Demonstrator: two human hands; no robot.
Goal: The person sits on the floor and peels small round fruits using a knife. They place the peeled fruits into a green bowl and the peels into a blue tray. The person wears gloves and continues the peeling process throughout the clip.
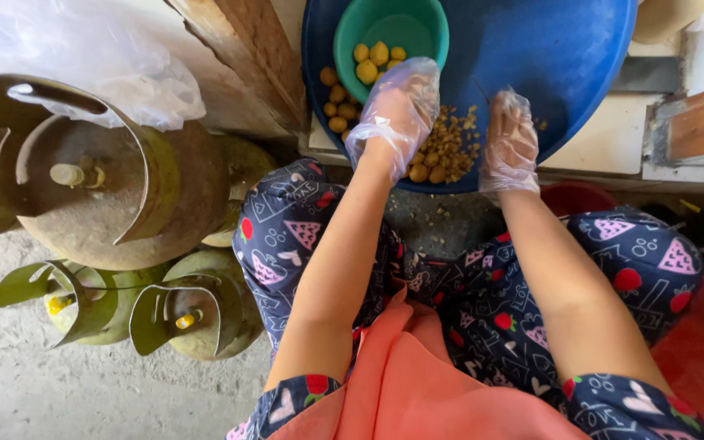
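Floor: grey concrete floor (59, 391), rough and dusty, with a person sitting low over a big bowl.
Left fingers: bent down and curled inside a thin see-through glove; they rest on the pile of small yellow pieces (448, 140). I cannot tell if they pinch anything.
Left hand (397, 110): it is over the near side of the blue basin (564, 57), just below the green bowl (391, 31).
Right fingers: also in a clear glove, pointing down into the basin, close together; what they grip is hidden.
Right hand (508, 143): it sits just to the right of the yellow pile, touching its edge.
Yellow round fruits (376, 55): some lie in the green bowl, more lie in the blue basin beside it on the left.
Green bowl: it stands inside the blue basin, at the far left part.
Clothes: dark pants with little pictures, and an orange-pink cloth (417, 383) on the lap.
Gas tanks (107, 187): three green ones stand on the left, near the knee.
Plastic bag (83, 49): see-through, behind the big tank.
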